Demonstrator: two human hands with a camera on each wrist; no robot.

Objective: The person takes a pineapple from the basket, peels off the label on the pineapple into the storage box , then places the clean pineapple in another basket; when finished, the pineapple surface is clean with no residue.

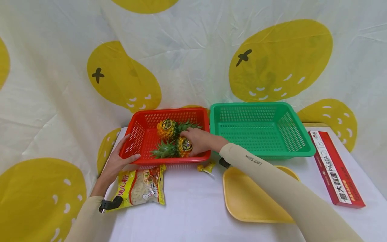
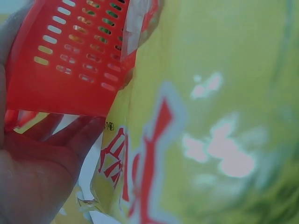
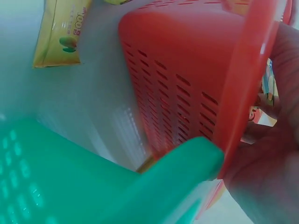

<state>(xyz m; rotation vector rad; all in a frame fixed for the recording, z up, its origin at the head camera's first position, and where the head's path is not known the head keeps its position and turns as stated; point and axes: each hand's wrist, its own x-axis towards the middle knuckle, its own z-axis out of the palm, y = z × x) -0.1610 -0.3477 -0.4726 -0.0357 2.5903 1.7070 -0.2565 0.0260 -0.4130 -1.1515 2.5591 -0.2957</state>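
Observation:
A red plastic basket (image 1: 137,134) holds two small pineapples with green crowns and dark labels. My right hand (image 1: 201,139) reaches in over its right side and grips the nearer pineapple (image 1: 182,145); the palm covers part of that fruit. Behind it lies the other pineapple (image 1: 166,129), with its crown to the right. My left hand (image 1: 116,163) holds the basket's front left corner, thumb at the front rim and fingers along the left side. In the left wrist view the hand (image 2: 46,168) is around the red wall (image 2: 65,88). The basket's rim hides most right fingers in the right wrist view.
A green basket (image 1: 302,134) stands right of the red one. In front are a yellow tray (image 1: 251,198), a yellow bag of pasta-like pieces (image 1: 142,188) and a small yellow-wrapped lollipop (image 1: 206,167). A red pasta box (image 1: 337,168) lies far right. A patterned curtain (image 1: 187,74) hangs behind.

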